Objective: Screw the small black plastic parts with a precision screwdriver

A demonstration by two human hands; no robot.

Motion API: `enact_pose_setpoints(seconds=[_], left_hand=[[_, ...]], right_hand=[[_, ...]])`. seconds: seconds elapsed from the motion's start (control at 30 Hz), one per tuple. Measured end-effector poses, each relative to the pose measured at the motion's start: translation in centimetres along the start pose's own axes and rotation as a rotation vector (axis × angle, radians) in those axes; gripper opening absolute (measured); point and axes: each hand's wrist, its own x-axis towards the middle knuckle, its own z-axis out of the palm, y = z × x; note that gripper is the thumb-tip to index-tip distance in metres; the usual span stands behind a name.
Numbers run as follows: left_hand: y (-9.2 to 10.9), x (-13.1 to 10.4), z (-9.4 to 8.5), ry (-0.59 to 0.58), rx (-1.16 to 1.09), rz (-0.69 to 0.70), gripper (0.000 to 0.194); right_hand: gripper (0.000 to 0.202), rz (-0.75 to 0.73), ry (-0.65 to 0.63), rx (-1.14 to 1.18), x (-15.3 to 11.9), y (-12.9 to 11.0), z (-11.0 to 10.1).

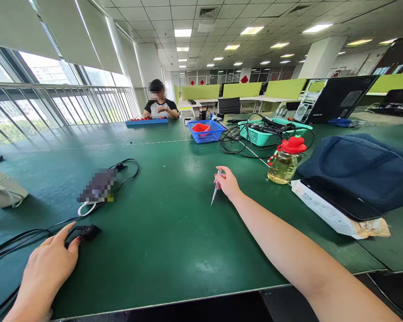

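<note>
In the head view, my right hand (229,184) is closed around the handle of a slim screwdriver (215,195). Its metal shaft slants down toward the green tabletop; whether the tip touches I cannot tell. My left hand (50,264) lies low on the table at the left, thumb and index finger apart. A small black box-shaped device (90,232) sits just beyond those fingertips, with a dark part reaching back between them. Beyond that hand is a blurred-out phone-like object (99,185) with a white loop and a black cable (137,169).
A lidded bottle (284,165), a black phone (339,197) on a white packet, and a navy bag (366,165) are at the right. Farther back stand a blue basket (206,136) and a teal basket (260,139) of cables. A person (160,105) sits at the far end.
</note>
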Motion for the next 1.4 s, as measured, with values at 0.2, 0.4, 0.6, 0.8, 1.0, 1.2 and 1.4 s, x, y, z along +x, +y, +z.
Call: enact_pose_setpoints(seconds=[0.2,0.4,0.6,0.8,1.0,1.2,1.4], left_hand=[[2.1,-1.6,-1.0,0.164,-0.097,0.160,0.057],[2.9,-2.3,-0.2,0.049,0.049,0.276,0.065],[3.3,-2.4,-0.5,0.024,0.099,0.261,0.065],[3.9,-3.0,-1.4,-0.065,0.118,0.211,0.055],[4.6,-3.1,-2.9,-0.058,0.053,0.244,0.043],[12.4,-3.5,-6.5,-0.018,-0.215,0.612,0.041],[25.0,-3.1,-5.6,-0.177,-0.379,0.906,0.053]], right_hand=[[0.041,-0.005,0.000,-0.009,-0.2,-0.2,0.0],[0.042,-0.016,0.005,0.002,-0.1,-0.2,0.1],[0.042,-0.021,0.002,0.004,-0.1,0.0,0.2],[0.044,-0.024,-0.003,0.000,-0.1,0.0,0.2],[0.045,-0.001,0.014,0.059,0.1,0.3,0.1],[0.050,0.010,0.123,0.224,0.9,0.6,0.0],[0.045,-0.011,0.151,0.383,1.0,0.4,-0.4]])
